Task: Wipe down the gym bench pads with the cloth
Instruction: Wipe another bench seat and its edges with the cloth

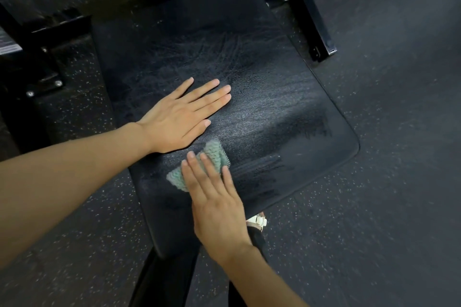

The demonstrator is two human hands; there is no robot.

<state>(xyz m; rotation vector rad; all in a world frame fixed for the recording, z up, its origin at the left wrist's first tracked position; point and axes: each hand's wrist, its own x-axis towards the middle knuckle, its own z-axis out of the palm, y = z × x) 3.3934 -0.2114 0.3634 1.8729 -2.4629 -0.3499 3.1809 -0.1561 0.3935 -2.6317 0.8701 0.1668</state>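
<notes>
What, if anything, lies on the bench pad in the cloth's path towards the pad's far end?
The left hand lies flat on the bench pad, just beyond the cloth under the right hand. Further right, nothing visible blocks it.

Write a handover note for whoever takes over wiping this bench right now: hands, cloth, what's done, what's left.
Left hand: open, lying flat on the bench pad.
Right hand: open, straight fingers pressing the green cloth onto the near part of the pad.
Done: smear streaks cross the pad's middle and far part, so some of it looks wiped.
Left: a speckled damp film lies between the cloth and the pad's rounded end. Wipe that, then any other pads, which are not clearly in view.
</notes>
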